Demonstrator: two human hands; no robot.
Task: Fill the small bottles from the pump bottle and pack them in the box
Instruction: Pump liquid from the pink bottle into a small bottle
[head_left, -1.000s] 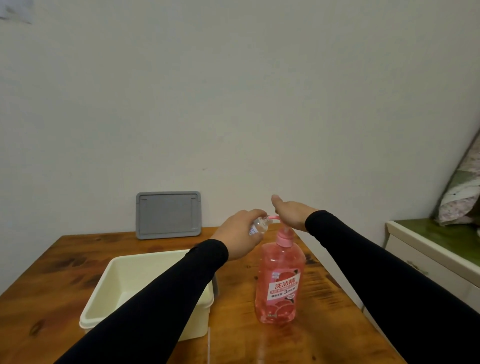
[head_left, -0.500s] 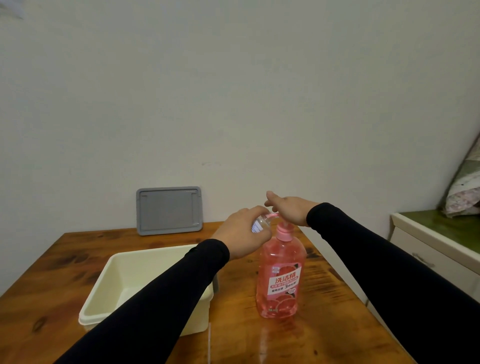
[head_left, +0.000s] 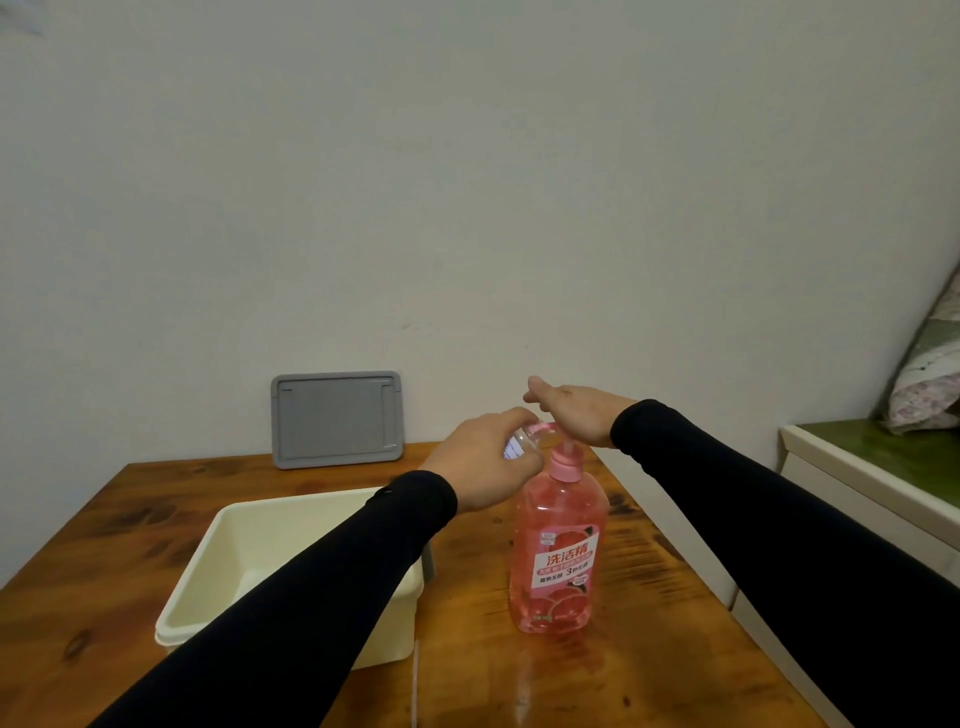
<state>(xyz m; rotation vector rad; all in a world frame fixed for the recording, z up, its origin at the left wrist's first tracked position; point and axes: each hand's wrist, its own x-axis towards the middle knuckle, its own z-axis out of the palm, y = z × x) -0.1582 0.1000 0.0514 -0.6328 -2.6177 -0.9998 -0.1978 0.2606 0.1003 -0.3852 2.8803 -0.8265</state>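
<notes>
A pink pump bottle (head_left: 558, 551) with a red label stands upright on the wooden table (head_left: 597, 691). My left hand (head_left: 480, 462) grips a small clear bottle (head_left: 522, 441) and holds its mouth at the pink spout. My right hand (head_left: 574, 415) lies flat with straight fingers on top of the pump head. A cream plastic box (head_left: 234, 561) sits on the table to the left of the pump bottle, partly hidden by my left sleeve.
A grey lid (head_left: 337, 418) leans against the wall at the back of the table. A white cabinet with a green top (head_left: 878, 467) stands to the right, with a patterned cloth bundle (head_left: 930, 384) on it.
The pump head has come up a little under my right hand since half a second ago. My left hand keeps the small bottle at the spout.
</notes>
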